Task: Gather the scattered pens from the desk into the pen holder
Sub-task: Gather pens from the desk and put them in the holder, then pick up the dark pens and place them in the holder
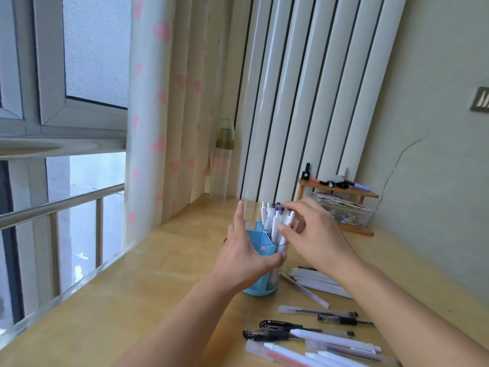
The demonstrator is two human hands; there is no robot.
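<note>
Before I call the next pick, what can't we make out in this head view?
- Pen holder: front wall hidden by the left hand; its inner compartments mostly blocked.
- Right hand: whether its fingers pinch a pen, unclear.
- Loose pens: lowest ones cut by the bottom edge, some under the right forearm; count uncertain.
- Clear box contents: too small.

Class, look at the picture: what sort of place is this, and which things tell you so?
Probably a study desk by a window at home: a heart-print curtain, a pen holder full of pens, and a small wooden shelf.
</note>
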